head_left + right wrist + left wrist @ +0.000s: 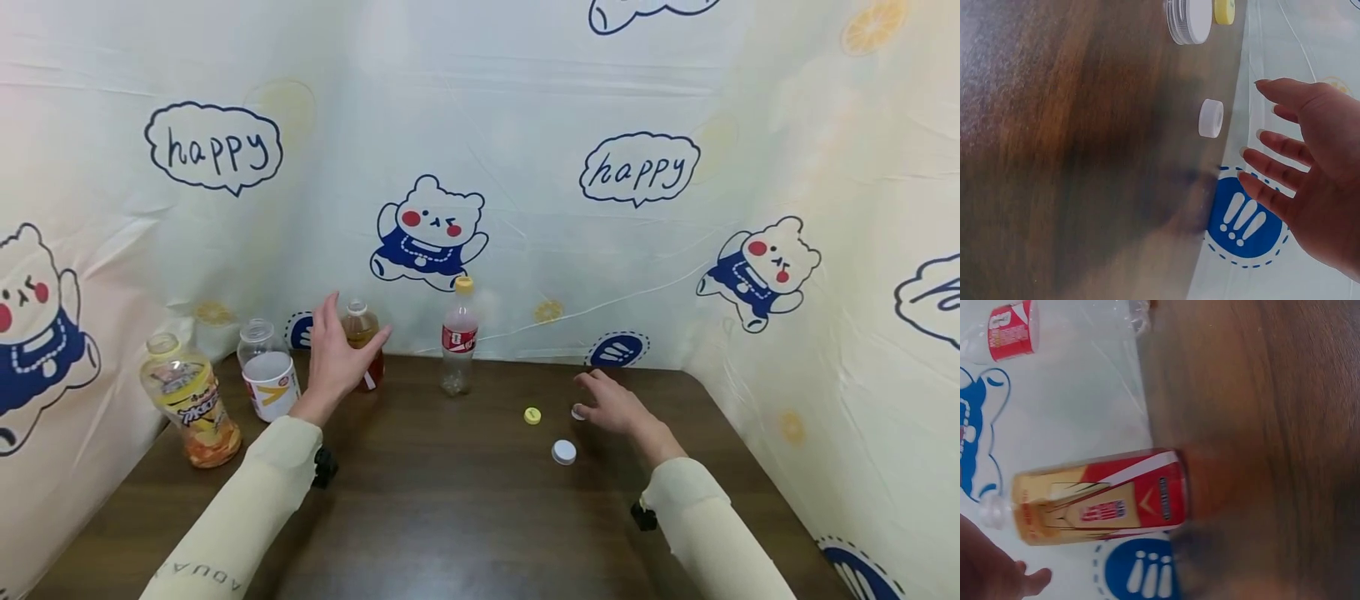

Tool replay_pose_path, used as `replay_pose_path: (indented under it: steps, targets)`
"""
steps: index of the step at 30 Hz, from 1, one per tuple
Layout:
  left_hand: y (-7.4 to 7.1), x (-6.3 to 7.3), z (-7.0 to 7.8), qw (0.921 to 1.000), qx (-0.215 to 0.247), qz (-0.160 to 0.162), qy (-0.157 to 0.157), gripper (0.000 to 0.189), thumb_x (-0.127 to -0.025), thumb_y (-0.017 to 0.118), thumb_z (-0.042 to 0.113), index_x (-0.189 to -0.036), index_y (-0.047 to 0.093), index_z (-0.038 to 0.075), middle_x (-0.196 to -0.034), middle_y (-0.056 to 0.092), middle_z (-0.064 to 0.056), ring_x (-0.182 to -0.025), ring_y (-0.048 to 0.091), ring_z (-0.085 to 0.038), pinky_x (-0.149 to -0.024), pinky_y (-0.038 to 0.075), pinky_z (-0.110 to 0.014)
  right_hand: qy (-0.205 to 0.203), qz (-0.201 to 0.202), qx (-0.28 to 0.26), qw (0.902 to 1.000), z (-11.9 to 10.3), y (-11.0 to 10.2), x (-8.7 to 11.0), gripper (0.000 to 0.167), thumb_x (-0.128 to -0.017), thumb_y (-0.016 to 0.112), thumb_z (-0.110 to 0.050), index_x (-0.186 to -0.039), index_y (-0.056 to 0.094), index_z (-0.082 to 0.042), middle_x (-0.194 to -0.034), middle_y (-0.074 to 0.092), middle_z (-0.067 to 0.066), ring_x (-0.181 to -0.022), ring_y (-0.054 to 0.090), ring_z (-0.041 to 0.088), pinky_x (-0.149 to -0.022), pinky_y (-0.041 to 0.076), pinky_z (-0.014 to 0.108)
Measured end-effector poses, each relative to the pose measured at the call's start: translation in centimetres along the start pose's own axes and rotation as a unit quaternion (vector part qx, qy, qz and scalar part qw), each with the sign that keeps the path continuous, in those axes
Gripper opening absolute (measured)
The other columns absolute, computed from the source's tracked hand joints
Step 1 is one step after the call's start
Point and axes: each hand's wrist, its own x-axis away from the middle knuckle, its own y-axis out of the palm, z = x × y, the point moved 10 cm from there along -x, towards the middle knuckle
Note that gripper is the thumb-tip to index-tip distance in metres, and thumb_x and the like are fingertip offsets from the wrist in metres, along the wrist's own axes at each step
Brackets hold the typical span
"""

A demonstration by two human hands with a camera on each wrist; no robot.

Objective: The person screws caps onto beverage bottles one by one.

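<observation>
My left hand [339,354] is spread, thumb apart from the fingers, beside an uncapped bottle of amber drink [360,327]. In the left wrist view that bottle [1104,499] shows a red and gold label, and no finger visibly grips it. Over the table's right part hovers my right hand [617,406], fingers loosely bent and holding nothing. Close to its fingertips lies a small white cap [1211,118]. Nearby are a larger white lid [564,452] and a yellow cap [532,416].
A clear bottle with a red label and yellow cap [459,340] stands at the back middle. On the left are an open yellow-labelled bottle [197,404] and an open white-labelled jar [270,375]. A printed curtain [525,108] surrounds the brown table [450,500].
</observation>
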Motion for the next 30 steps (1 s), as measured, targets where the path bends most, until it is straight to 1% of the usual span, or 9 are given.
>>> replay_pose_path:
  steps: [4, 7, 10, 13, 16, 18, 23, 27, 30]
  targets:
    - [1.5, -0.1, -2.5, 0.9985, 0.007, -0.031, -0.045, 0.109, -0.089, 0.069, 0.062, -0.164, 0.005, 0.015, -0.167, 0.014, -0.020, -0.148, 0.026, -0.044, -0.115, 0.028, -0.067, 0.004, -0.007, -0.003, 1.0000, -0.2, 0.6, -0.2, 0.049, -0.096, 0.072, -0.024, -0.138, 0.057, -0.005, -0.131, 0.056, 0.016, -0.115, 0.059, 0.033, -0.098, 0.051, 0.058]
    - [2.3, -0.2, -3.9, 0.9956, 0.018, -0.046, -0.079, 0.112, -0.089, 0.068, 0.064, -0.164, 0.000, 0.015, -0.166, 0.012, -0.023, -0.149, 0.026, -0.045, -0.115, 0.027, -0.066, 0.003, -0.009, 0.002, 1.0000, -0.4, 0.8, -0.4, 0.050, -0.096, 0.072, -0.023, -0.139, 0.057, -0.006, -0.129, 0.056, 0.015, -0.114, 0.060, 0.032, -0.098, 0.051, 0.058]
    - [2.9, -0.3, -4.8, 0.9920, 0.042, -0.056, -0.105, 0.112, -0.090, 0.068, 0.062, -0.164, -0.001, 0.015, -0.165, 0.014, -0.024, -0.149, 0.025, -0.045, -0.115, 0.027, -0.067, 0.007, -0.009, 0.003, 0.9999, -0.4, 0.9, -0.5, 0.049, -0.096, 0.072, -0.023, -0.140, 0.057, -0.007, -0.128, 0.056, 0.013, -0.115, 0.060, 0.031, -0.099, 0.050, 0.058]
    - [3.3, -0.5, -5.4, 0.9894, 0.065, -0.052, -0.119, 0.105, -0.092, 0.070, 0.056, -0.164, 0.005, 0.015, -0.162, 0.022, -0.025, -0.148, 0.029, -0.044, -0.115, 0.029, -0.067, 0.003, -0.008, 0.006, 0.9999, -0.4, 1.0, -0.7, 0.047, -0.096, 0.072, -0.021, -0.139, 0.058, -0.006, -0.127, 0.057, 0.013, -0.115, 0.059, 0.032, -0.098, 0.051, 0.059]
    - [3.4, -0.8, -5.7, 0.9896, 0.069, -0.042, -0.120, 0.094, -0.095, 0.070, 0.046, -0.162, 0.012, 0.015, -0.159, 0.030, -0.024, -0.145, 0.034, -0.043, -0.114, 0.032, -0.065, -0.005, -0.010, 0.011, 0.9999, -0.3, 1.4, -0.9, 0.045, -0.096, 0.071, -0.020, -0.137, 0.058, -0.005, -0.125, 0.057, 0.014, -0.114, 0.059, 0.032, -0.096, 0.051, 0.058]
    - [3.4, -0.9, -5.7, 0.9906, 0.068, -0.038, -0.113, 0.087, -0.097, 0.069, 0.039, -0.161, 0.016, 0.014, -0.157, 0.034, -0.024, -0.143, 0.037, -0.044, -0.114, 0.033, -0.065, -0.007, -0.011, 0.014, 0.9998, -0.2, 1.6, -1.0, 0.045, -0.096, 0.071, -0.019, -0.136, 0.059, -0.005, -0.125, 0.057, 0.014, -0.114, 0.059, 0.032, -0.096, 0.051, 0.058]
    - [3.7, -1.1, -5.2, 0.9918, 0.072, -0.049, -0.093, 0.082, -0.099, 0.069, 0.033, -0.160, 0.019, 0.012, -0.158, 0.035, -0.024, -0.142, 0.039, -0.044, -0.112, 0.035, -0.065, 0.002, -0.014, 0.018, 0.9997, 0.3, 2.1, -0.8, 0.045, -0.094, 0.072, -0.018, -0.135, 0.059, -0.003, -0.124, 0.057, 0.014, -0.114, 0.059, 0.033, -0.097, 0.050, 0.058]
    - [3.5, -1.0, -4.1, 0.9929, 0.076, -0.052, -0.076, 0.082, -0.098, 0.069, 0.036, -0.160, 0.020, 0.012, -0.158, 0.037, -0.023, -0.141, 0.040, -0.044, -0.112, 0.035, -0.066, 0.003, -0.017, 0.019, 0.9997, 0.6, 2.3, -0.6, 0.045, -0.094, 0.071, -0.019, -0.135, 0.060, -0.004, -0.125, 0.057, 0.015, -0.117, 0.059, 0.035, -0.098, 0.050, 0.059]
    - [3.3, -0.8, -2.6, 0.9941, 0.076, -0.057, -0.051, 0.083, -0.098, 0.069, 0.039, -0.160, 0.022, 0.011, -0.157, 0.038, -0.023, -0.140, 0.041, -0.044, -0.112, 0.036, -0.065, 0.000, -0.017, 0.021, 0.9996, 0.9, 2.2, -0.5, 0.043, -0.095, 0.071, -0.018, -0.134, 0.061, -0.004, -0.127, 0.058, 0.016, -0.119, 0.058, 0.036, -0.099, 0.049, 0.060]
